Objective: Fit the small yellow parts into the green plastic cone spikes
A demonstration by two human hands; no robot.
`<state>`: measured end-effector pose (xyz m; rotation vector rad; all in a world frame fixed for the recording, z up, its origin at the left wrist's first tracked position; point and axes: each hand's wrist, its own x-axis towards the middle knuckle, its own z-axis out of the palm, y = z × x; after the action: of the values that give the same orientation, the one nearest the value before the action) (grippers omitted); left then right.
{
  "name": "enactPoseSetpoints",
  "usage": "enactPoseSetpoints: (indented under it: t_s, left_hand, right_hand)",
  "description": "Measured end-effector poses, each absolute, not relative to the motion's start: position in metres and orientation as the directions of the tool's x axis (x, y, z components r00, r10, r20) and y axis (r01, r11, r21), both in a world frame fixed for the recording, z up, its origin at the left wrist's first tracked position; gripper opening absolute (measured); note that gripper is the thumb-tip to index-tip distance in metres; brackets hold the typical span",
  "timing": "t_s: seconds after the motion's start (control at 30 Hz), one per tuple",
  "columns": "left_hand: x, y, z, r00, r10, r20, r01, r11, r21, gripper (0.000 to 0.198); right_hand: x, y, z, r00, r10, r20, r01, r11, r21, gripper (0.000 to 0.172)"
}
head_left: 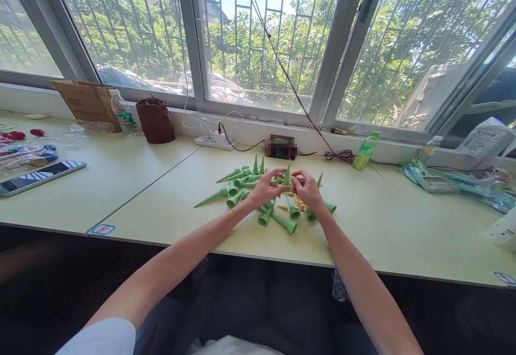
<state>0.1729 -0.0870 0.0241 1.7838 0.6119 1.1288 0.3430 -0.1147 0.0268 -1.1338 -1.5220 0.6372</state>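
Note:
Between my two hands a green plastic cone (pixel 287 175) stands point up. My left hand (pixel 266 188) is closed around its lower part. Close by on the cone's right, my right hand (pixel 307 188) has thumb and fingertips pinched together; whatever they hold is too small to make out. Beneath and around both hands lies a loose heap of similar green cones (pixel 217 197), some on their sides with hollow wide ends showing, others upright. Small yellow pegs (pixel 299 202) are scattered among them, partly hidden by my right hand.
Behind the heap, a dark device (pixel 281 148) leans near a power strip (pixel 213 141) with cables. A green bottle (pixel 366 150) stands back right, bagged packets (pixel 439 177) farther right. A brown pouch (pixel 155 120), clear bottle (pixel 123 113) and tablet-like slab (pixel 42 177) are left.

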Motion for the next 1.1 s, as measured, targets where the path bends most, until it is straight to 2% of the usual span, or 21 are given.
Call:
enactPoseSetpoints:
  t_s: [0.17,0.6,1.1]
  left_hand:
    - [0.174,-0.089,0.026,0.474,0.763,0.440,-0.083,-0.459,0.885,0.063]
    - [0.173,-0.093,0.037,0.441,0.852,0.282,-0.197,-0.214,0.957,0.052]
    - [0.173,-0.091,0.035,0.451,0.845,0.286,-0.232,-0.198,0.952,0.039]
  right_hand:
    - [0.343,-0.114,0.026,0.045,0.898,0.439,0.320,0.403,-0.858,0.031]
    - [0.343,-0.113,0.025,0.074,0.895,0.439,0.367,0.385,-0.847,0.034]
    - [0.340,-0.119,0.028,0.066,0.889,0.453,0.414,0.389,-0.823,0.027]
